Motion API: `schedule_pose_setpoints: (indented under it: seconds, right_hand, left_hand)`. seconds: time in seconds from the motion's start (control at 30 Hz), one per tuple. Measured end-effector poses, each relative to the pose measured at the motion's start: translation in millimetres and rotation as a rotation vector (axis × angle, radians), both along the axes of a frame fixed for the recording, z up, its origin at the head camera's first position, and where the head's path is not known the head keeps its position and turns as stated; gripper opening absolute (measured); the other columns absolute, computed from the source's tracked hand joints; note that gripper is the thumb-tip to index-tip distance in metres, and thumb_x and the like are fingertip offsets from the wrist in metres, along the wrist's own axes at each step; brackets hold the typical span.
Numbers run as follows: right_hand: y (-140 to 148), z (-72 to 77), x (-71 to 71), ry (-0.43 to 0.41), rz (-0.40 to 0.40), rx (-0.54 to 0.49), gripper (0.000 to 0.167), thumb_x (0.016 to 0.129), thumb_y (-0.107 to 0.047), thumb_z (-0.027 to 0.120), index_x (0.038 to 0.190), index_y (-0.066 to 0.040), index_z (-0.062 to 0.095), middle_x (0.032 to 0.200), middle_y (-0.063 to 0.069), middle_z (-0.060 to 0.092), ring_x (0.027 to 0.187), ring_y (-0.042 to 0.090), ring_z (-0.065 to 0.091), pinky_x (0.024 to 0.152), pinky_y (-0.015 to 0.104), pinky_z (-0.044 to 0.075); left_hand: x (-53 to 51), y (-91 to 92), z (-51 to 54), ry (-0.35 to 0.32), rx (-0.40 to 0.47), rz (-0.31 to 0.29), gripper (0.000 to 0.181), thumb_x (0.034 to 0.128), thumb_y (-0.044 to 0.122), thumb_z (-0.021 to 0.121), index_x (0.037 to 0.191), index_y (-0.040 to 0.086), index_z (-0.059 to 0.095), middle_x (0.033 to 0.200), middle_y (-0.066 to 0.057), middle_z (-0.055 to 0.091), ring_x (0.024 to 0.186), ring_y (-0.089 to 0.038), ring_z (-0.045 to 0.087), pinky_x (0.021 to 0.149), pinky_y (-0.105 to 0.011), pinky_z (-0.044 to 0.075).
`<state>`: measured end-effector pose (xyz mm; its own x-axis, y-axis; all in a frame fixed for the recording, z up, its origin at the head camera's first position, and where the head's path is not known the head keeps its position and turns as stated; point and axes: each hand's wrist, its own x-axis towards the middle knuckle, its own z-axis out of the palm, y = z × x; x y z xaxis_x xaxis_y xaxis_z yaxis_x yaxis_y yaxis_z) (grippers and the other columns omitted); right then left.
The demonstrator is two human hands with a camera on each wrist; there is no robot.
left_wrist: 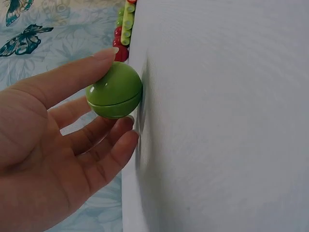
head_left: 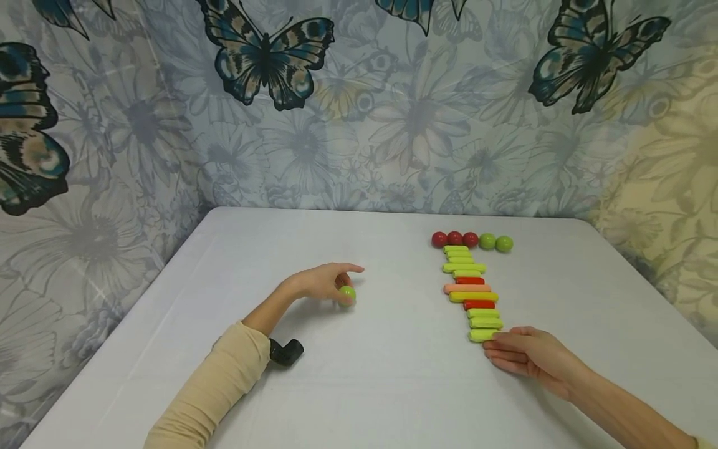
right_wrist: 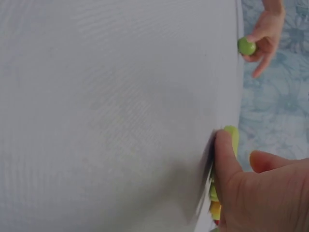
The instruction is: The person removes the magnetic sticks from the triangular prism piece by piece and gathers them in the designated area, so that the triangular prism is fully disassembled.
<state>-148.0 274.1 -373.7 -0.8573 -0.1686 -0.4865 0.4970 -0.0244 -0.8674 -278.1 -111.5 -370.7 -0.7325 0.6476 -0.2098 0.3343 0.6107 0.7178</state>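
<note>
Toward the middle of the table, my left hand (head_left: pixel 325 282) holds a glossy green ball (left_wrist: pixel 115 92) between thumb and fingers. A seam runs round the ball, and in the head view the index finger points away from it. On the right side, my right hand (head_left: pixel 530 355) touches the right end of the nearest light green stick (head_left: pixel 480 335) with fairly straight fingers. In the right wrist view the thumb (right_wrist: pixel 268 162) appears apart from that stick (right_wrist: pixel 232 135). The stick's far part is hidden behind a finger there.
A column of short sticks (head_left: pixel 473 297), green, red, yellow and orange, runs away from the right hand. Beyond it lie three red balls (head_left: pixel 455 238) and two green balls (head_left: pixel 487 241) in a row. The white table (head_left: pixel 381 399) meets a butterfly-patterned wall (head_left: pixel 348 143).
</note>
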Motion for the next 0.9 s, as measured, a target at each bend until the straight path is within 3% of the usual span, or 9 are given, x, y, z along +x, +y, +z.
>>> schedule_pose_setpoints:
  seconds: [0.2,0.57,0.77,0.9]
  right_hand:
    - [-4.0,0.9,0.8,-0.012,0.014,-0.024,0.026,0.097,-0.010,0.055,0.103,0.000,0.032,0.099,0.012,0.068,0.092,0.022,0.067,0.085,0.039,0.052]
    - [-3.6,-1.2,0.5,0.016,0.041,-0.054,0.023,0.095,-0.013,0.060,0.096,-0.002,0.039,0.103,0.011,0.068,0.096,0.021,0.066,0.088,0.038,0.050]
    - [-4.2,-2.7,1.5,0.031,0.015,-0.049,0.024,0.097,-0.012,0.056,0.096,-0.004,0.034,0.103,0.012,0.068,0.095,0.022,0.066,0.087,0.039,0.051]
    - [-4.2,-3.0,2.8,0.030,0.002,-0.016,0.024,0.098,-0.012,0.055,0.098,-0.004,0.032,0.103,0.012,0.068,0.094,0.022,0.067,0.086,0.039,0.052]
  left_hand:
    - [-0.9,-0.6,-2.1,-0.004,-0.029,0.014,0.077,0.0829,0.014,0.076,0.148,0.013,0.035,0.111,-0.003,0.055,0.097,-0.016,0.055,0.072,-0.027,0.046]
    - [0.0,-6.8,2.7,0.010,-0.040,0.024,0.075,0.0841,0.018,0.075,0.148,0.015,0.036,0.116,-0.003,0.056,0.108,-0.021,0.055,0.077,-0.031,0.048]
    - [-1.5,-10.6,4.6,0.013,0.008,0.027,0.072,0.0857,0.019,0.074,0.148,0.017,0.036,0.119,-0.004,0.055,0.109,-0.020,0.057,0.078,-0.031,0.049]
    - [-3.2,-13.7,6.6,0.029,0.069,0.061,0.070,0.0869,0.020,0.072,0.147,0.020,0.038,0.122,-0.004,0.055,0.110,-0.022,0.059,0.082,-0.033,0.051]
